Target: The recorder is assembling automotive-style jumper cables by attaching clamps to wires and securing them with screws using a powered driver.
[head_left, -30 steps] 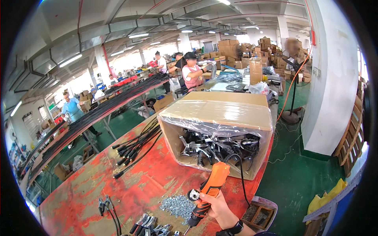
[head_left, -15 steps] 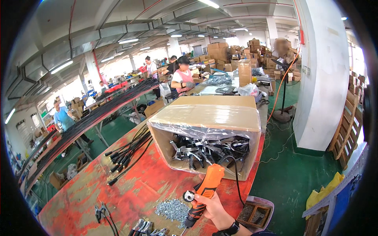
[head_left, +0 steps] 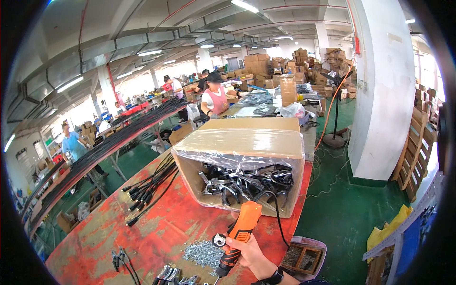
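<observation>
My right hand (head_left: 251, 251) is closed around an orange and black power screwdriver (head_left: 244, 223). The tool tilts with its thin bit pointing down at the table, and a black cord loops from its upper end. Beside my thumb sits a small round black and silver piece (head_left: 219, 240); I cannot make out what it belongs to. Just left of the tool lies a heap of small silver screws (head_left: 202, 253). Several silver and black clamps (head_left: 172, 274) lie at the near edge. My left hand is not in view.
An open cardboard box (head_left: 240, 124) full of black and silver clamps (head_left: 242, 183) stands on the red, worn table (head_left: 156, 237). Black cables (head_left: 149, 190) lie left of it, with two leads (head_left: 122, 260) nearer. A compartmented tray (head_left: 303, 256) is at right. A co-worker (head_left: 218, 97) stands beyond.
The view has shifted slightly, so the table and box sit a little further left. My right hand keeps its grip on the power screwdriver. The co-worker beyond the box has spread their arms.
</observation>
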{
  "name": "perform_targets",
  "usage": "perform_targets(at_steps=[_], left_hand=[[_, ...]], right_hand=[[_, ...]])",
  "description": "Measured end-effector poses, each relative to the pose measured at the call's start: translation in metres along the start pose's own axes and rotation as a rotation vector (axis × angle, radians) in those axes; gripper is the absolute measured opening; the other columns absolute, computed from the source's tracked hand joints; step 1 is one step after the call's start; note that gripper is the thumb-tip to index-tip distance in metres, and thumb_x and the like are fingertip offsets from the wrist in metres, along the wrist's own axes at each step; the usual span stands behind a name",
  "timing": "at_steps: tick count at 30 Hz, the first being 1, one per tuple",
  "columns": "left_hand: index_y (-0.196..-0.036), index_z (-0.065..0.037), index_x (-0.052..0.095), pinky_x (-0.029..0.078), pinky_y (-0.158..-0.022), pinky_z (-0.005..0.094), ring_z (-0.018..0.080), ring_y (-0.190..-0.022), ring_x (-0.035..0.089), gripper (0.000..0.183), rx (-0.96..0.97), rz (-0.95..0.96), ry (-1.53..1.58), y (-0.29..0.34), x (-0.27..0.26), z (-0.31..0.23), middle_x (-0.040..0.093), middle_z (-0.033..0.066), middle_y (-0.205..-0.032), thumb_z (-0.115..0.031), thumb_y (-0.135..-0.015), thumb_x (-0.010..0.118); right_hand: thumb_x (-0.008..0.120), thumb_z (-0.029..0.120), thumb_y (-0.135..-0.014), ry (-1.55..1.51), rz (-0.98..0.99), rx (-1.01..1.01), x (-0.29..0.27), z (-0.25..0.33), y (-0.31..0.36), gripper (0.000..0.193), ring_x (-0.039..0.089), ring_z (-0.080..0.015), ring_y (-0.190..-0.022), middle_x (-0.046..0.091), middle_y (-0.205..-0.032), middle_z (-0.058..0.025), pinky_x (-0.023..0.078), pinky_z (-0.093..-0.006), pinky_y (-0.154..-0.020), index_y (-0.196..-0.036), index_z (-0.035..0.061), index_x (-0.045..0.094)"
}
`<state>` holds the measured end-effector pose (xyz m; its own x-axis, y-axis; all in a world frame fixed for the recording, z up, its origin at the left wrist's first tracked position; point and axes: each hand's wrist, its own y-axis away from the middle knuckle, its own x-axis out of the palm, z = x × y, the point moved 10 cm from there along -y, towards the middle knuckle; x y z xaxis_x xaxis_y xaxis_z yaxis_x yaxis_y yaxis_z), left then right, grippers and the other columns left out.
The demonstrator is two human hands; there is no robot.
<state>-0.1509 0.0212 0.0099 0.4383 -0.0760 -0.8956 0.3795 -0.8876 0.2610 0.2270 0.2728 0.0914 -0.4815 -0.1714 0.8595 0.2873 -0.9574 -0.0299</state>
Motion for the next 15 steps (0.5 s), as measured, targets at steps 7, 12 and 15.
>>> perform_targets(at_steps=[7, 12, 15], left_hand=[[-0.117, -0.01, 0.061, 0.049, -0.086, 0.0426, 0.0353, -0.102, 0.062, 0.041, 0.034, 0.051, -0.082, 0.001, 0.005, -0.015, 0.066, 0.0171, -0.11, -0.041, -0.09, 0.058], [-0.117, -0.009, 0.06, 0.049, -0.087, 0.0423, 0.0351, -0.103, 0.062, 0.042, 0.024, 0.043, -0.113, 0.009, 0.005, -0.018, 0.065, 0.0171, -0.11, -0.041, -0.09, 0.058], [-0.12, -0.009, 0.059, 0.049, -0.088, 0.0418, 0.035, -0.105, 0.061, 0.041, 0.293, -0.1, -0.322, -0.002, 0.045, 0.007, 0.064, 0.0176, -0.114, -0.037, -0.091, 0.058]], right_hand=[[0.073, -0.003, -0.079, 0.003, 0.025, -0.047, 0.004, 0.015, 0.003, 0.083, 0.062, -0.0174, -0.07, 0.064, -0.094, -0.0081, 0.052, -0.0336, -0.062, -0.147, 0.0154, 0.028], [0.073, -0.004, -0.078, -0.005, 0.023, -0.066, 0.005, 0.019, 0.009, 0.082, 0.062, -0.018, -0.068, 0.063, -0.09, -0.0072, 0.052, -0.0339, -0.061, -0.146, 0.0147, 0.03], [0.073, -0.004, -0.078, 0.029, -0.058, -0.032, -0.003, 0.01, 0.003, 0.068, 0.064, -0.0181, -0.067, 0.064, -0.089, -0.0079, 0.053, -0.0338, -0.058, -0.137, 0.0114, 0.041]])
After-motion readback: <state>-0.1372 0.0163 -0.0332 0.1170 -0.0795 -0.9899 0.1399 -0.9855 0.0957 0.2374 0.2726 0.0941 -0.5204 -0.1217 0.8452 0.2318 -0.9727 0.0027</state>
